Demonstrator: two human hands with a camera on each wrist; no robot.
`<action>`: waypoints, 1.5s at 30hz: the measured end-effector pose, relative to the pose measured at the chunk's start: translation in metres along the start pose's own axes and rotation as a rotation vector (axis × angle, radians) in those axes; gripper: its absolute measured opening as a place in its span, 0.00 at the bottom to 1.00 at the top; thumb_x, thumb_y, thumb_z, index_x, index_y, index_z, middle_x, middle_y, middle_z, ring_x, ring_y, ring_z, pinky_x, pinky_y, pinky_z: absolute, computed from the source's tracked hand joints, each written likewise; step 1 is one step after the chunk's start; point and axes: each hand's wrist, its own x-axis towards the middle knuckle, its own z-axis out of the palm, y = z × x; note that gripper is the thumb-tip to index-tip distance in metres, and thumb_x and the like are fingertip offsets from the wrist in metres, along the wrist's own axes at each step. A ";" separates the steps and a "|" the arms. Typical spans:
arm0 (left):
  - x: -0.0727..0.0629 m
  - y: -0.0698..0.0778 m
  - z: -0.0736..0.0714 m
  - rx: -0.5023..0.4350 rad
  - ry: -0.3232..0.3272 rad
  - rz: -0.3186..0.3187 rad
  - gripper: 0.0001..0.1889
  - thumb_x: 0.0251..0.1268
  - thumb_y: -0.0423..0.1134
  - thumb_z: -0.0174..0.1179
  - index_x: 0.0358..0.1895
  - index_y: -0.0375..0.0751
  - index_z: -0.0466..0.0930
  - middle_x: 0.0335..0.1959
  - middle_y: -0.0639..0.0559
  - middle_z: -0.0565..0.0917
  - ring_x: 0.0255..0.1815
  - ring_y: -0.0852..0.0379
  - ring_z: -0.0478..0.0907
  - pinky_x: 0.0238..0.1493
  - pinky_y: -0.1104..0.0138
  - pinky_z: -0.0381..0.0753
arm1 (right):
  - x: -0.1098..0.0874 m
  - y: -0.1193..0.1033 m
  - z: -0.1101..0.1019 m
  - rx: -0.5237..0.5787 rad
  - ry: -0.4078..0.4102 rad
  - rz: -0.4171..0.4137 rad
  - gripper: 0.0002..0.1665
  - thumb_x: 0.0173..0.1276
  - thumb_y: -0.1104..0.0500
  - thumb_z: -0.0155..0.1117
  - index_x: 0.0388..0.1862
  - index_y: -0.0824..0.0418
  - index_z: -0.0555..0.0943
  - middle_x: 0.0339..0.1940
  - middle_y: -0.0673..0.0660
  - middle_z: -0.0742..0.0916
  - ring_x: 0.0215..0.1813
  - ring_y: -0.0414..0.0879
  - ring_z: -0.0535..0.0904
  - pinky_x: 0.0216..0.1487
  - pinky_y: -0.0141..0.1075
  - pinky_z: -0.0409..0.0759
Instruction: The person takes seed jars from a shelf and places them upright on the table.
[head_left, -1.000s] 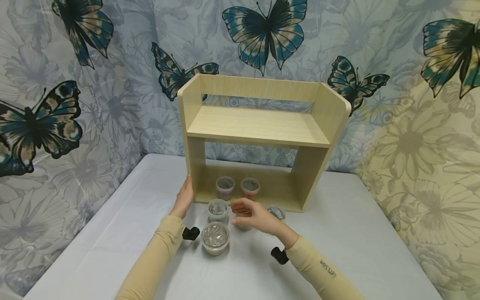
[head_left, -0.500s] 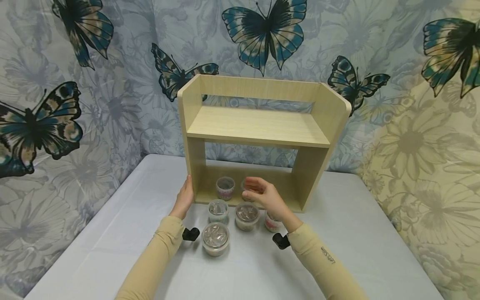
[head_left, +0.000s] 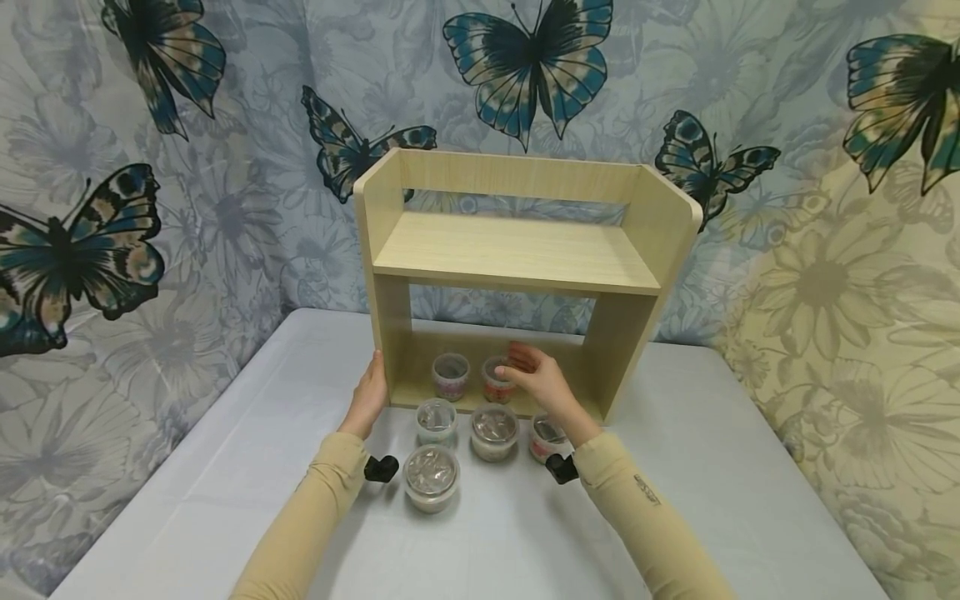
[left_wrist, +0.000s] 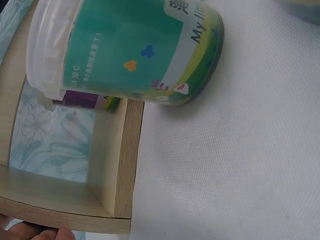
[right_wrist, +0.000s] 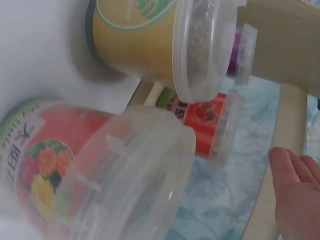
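Observation:
My left hand [head_left: 366, 398] rests against the left side panel of a light wooden shelf unit [head_left: 517, 250]; in the left wrist view its fingertips [left_wrist: 62, 234] show at the panel. My right hand [head_left: 543, 383], fingers relaxed and holding nothing, is just right of a red-labelled tub [head_left: 497, 383] on the lower board. A purple-labelled tub [head_left: 451, 379] stands left of that one. In front of the unit, on the table, are a green-labelled tub [left_wrist: 125, 50], a yellowish tub [right_wrist: 135, 40] with a clear lid, and a tub with flowers on its label [right_wrist: 50, 165], partly behind my right wrist.
Another clear-lidded tub [head_left: 431, 477] stands nearest me on the white-covered table [head_left: 225, 467]. The upper board [head_left: 517, 246] of the unit is above my right hand. A butterfly-patterned cloth [head_left: 247, 208] hangs behind and at both sides.
My right hand has moved from over the front tubs back to the lower board, then slightly right, uncovering the red-labelled tub. My left hand has stayed at the side panel.

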 end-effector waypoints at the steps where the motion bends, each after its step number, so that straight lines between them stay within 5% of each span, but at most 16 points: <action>1: 0.000 0.000 0.000 0.002 -0.002 0.002 0.45 0.63 0.71 0.16 0.74 0.41 0.37 0.74 0.43 0.42 0.72 0.45 0.37 0.70 0.53 0.40 | 0.001 0.000 0.000 -0.012 -0.001 0.014 0.40 0.61 0.56 0.68 0.68 0.67 0.63 0.64 0.66 0.70 0.65 0.58 0.65 0.62 0.44 0.67; 10: 0.001 0.000 -0.002 0.004 0.005 0.013 0.45 0.64 0.70 0.17 0.74 0.39 0.38 0.74 0.43 0.42 0.72 0.43 0.37 0.69 0.52 0.40 | 0.012 0.004 0.000 -0.218 0.020 0.104 0.45 0.60 0.53 0.68 0.69 0.69 0.59 0.68 0.68 0.65 0.66 0.62 0.61 0.63 0.50 0.65; 18: 0.001 -0.001 -0.001 -0.001 -0.002 0.007 0.44 0.64 0.70 0.17 0.74 0.40 0.37 0.74 0.43 0.42 0.72 0.44 0.36 0.70 0.52 0.40 | 0.017 0.015 0.003 -0.258 0.027 0.171 0.49 0.58 0.53 0.70 0.70 0.72 0.56 0.69 0.68 0.62 0.69 0.61 0.56 0.66 0.49 0.58; 28: -0.002 0.000 -0.001 -0.024 0.013 0.027 0.46 0.63 0.72 0.19 0.74 0.40 0.39 0.73 0.40 0.43 0.72 0.41 0.37 0.69 0.49 0.40 | 0.024 0.017 0.020 -0.367 0.075 0.232 0.55 0.56 0.52 0.71 0.71 0.72 0.50 0.66 0.73 0.64 0.66 0.65 0.59 0.63 0.52 0.62; 45: 0.000 0.001 0.001 -0.019 -0.020 0.003 0.46 0.61 0.73 0.19 0.74 0.43 0.37 0.74 0.44 0.43 0.72 0.45 0.38 0.69 0.51 0.42 | 0.024 0.027 0.024 -0.340 0.062 0.298 0.59 0.58 0.51 0.71 0.71 0.75 0.44 0.63 0.76 0.66 0.64 0.66 0.62 0.62 0.53 0.64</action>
